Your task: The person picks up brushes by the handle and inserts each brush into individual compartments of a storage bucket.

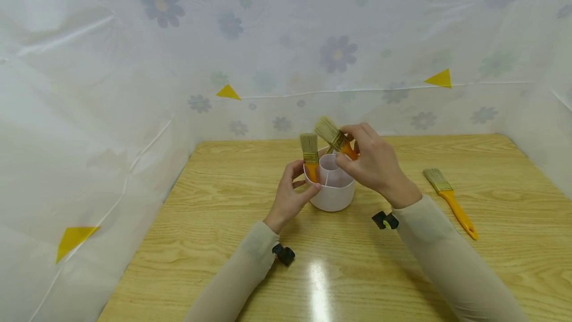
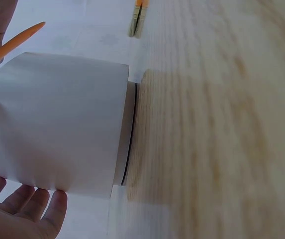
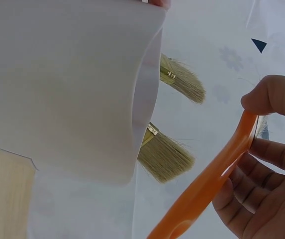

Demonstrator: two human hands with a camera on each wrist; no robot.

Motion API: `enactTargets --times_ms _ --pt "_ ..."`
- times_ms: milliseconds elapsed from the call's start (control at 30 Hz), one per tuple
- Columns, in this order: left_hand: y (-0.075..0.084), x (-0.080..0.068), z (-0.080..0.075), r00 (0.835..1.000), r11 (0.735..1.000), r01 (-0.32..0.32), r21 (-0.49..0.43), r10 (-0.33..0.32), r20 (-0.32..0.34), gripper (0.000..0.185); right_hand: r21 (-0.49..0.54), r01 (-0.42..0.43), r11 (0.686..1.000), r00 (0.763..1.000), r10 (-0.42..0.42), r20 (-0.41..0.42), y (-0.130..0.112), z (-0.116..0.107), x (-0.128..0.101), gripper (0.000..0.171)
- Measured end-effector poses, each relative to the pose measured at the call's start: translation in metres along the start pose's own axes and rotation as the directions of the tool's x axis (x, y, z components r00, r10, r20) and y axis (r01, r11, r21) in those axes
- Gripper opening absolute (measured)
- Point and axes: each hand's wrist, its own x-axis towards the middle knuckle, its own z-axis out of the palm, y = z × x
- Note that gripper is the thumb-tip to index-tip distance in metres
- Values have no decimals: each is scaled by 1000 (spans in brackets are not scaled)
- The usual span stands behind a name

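Note:
A white round organizer (image 1: 331,199) with inner dividers and a small central cylinder stands on the wooden table. My left hand (image 1: 290,195) grips its left side, thumb at the near rim and fingers curved along the wall. One paintbrush (image 1: 310,155) stands bristles up in the left compartment. In the right wrist view, bristles of two brushes (image 3: 168,154) stick out past the rim. Above the right part of the organizer, my right hand (image 1: 373,160) pinches another paintbrush (image 1: 338,140) near its ferrule. Its bristles tilt up and left, and its orange handle (image 3: 207,184) points downward.
Another orange-handled paintbrush (image 1: 449,200) lies on the table (image 1: 214,242) to the right, beyond my right forearm. Flower-patterned sheeting (image 1: 286,53) hangs along the back edge, with pale sheeting (image 1: 111,128) at the left. Yellow triangles (image 1: 440,79) mark the sheeting.

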Motion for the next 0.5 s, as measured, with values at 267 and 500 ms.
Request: enactTargets --times_ms 267,500 --pt "1 0 0 1000 1000 2 11 -2 4 62 3 7 1000 1000 -7 -11 -2 2 4 45" --pt "1 0 0 1000 1000 5 17 -5 -3 62 14 25 1000 999 -25 -28 -6 3 8 44"
